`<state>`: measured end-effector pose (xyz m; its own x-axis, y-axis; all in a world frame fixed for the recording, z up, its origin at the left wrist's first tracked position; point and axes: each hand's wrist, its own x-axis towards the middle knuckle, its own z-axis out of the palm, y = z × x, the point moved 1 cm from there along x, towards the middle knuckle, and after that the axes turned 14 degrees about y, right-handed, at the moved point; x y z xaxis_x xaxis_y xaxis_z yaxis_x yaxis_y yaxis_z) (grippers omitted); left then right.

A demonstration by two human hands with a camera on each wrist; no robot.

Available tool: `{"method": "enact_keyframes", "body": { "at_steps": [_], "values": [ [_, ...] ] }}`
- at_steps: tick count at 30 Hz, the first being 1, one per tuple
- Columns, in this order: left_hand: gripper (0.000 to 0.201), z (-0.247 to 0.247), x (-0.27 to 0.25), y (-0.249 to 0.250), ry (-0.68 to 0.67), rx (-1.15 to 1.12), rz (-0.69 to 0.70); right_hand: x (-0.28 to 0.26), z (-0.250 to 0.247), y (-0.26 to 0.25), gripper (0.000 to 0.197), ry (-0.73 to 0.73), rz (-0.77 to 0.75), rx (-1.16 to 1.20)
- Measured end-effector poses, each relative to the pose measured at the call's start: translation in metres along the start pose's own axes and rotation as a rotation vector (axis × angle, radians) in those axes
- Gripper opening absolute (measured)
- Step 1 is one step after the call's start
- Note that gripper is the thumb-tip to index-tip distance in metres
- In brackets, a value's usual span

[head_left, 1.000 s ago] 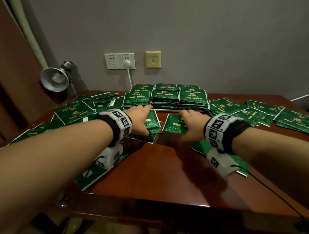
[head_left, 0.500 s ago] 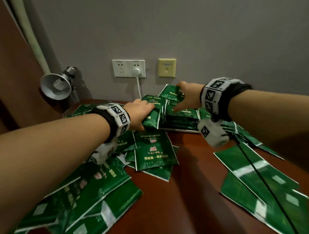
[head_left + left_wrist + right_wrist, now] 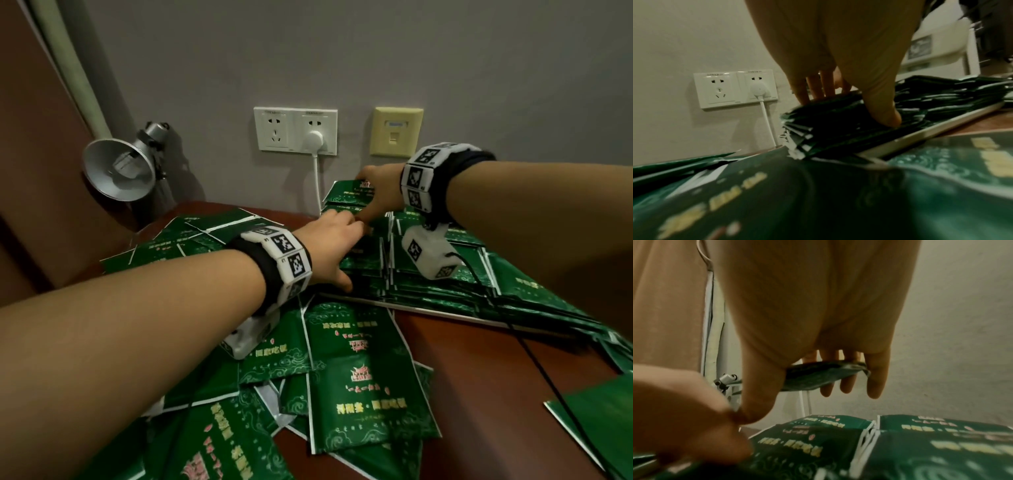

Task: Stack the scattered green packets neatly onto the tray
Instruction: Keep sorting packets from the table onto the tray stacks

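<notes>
Stacks of green packets fill a flat white tray near the wall. My left hand grips the front-left stack: the fingers reach over its top and the thumb presses its near edge, just above the tray's rim. My right hand hovers over the back stacks, pinching one green packet between thumb and fingers. The right wrist view shows that packet in my right hand, with stack tops below it. Loose packets lie in front of the tray.
More loose packets cover the brown table at the left and right. A metal clamp lamp stands at the back left. A wall socket holds a white plug and cord. A black cable trails from my right wrist.
My left hand has set its packet down and settled onto the front-left stack. My right hand has carried its packet lower, over the back stacks. The view has moved closer.
</notes>
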<state>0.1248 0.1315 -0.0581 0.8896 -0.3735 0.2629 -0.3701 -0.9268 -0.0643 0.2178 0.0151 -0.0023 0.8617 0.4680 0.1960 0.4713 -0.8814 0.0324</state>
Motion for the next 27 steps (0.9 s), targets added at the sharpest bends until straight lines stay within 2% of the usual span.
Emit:
{"method": "enact_keyframes", "body": {
  "at_steps": [3,7,14,18,22,27],
  "values": [
    [0.085,0.003,-0.003,0.002,0.034,-0.027,0.006,0.006,0.005,-0.005,0.075,-0.032,-0.029,-0.016],
    [0.081,0.0,-0.01,0.005,0.078,-0.029,-0.006,0.006,0.009,-0.007,0.083,-0.121,-0.04,-0.019],
    [0.085,-0.024,-0.024,0.025,0.136,-0.008,-0.015,-0.038,-0.016,0.023,0.084,-0.012,0.023,-0.036],
    [0.084,-0.041,-0.031,0.068,0.134,0.014,0.033,-0.102,-0.031,0.048,0.084,-0.04,0.066,-0.045],
    [0.068,-0.047,-0.042,0.14,0.084,0.002,0.126,-0.188,-0.047,0.077,0.081,-0.076,0.105,-0.05],
    [0.064,-0.03,-0.067,0.248,-0.116,-0.096,0.251,-0.302,-0.055,0.109,0.087,-0.162,0.217,-0.114]
  ]
}}
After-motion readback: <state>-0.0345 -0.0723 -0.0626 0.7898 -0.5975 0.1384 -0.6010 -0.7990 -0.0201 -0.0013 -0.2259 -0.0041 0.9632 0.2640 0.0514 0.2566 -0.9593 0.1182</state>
